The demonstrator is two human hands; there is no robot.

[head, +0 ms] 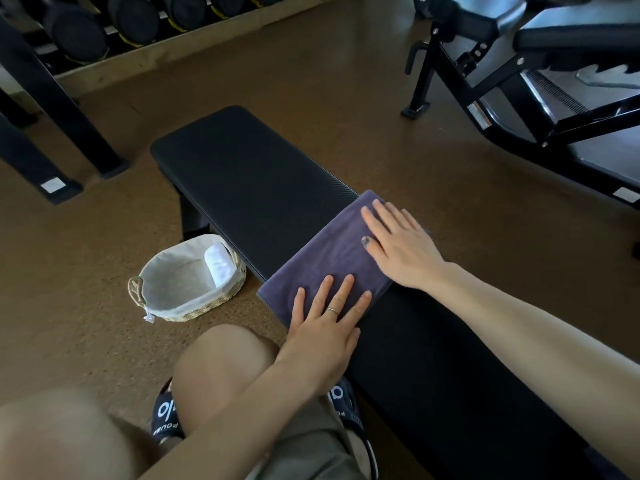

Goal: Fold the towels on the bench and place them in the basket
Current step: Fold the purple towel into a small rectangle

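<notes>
Both sets of fingers lie straight and spread, pressing flat: the left hand [323, 327] on the near end of the purple towel [329, 258], the right hand [398, 244] on its far end. The folded strip spans the padded black counter [249, 174]; lifted carelessly, the soft terry could spring open or slide off the smooth vinyl. Left of the fingers, on the floor, sits the oval woven basket [188, 282], cloth-lined, holding a white rolled towel [218, 263].

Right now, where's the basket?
In the head view, the basket sits on the floor at lower left, beside the near edge of the bench, left of the purple towel, with a white towel inside.
</notes>
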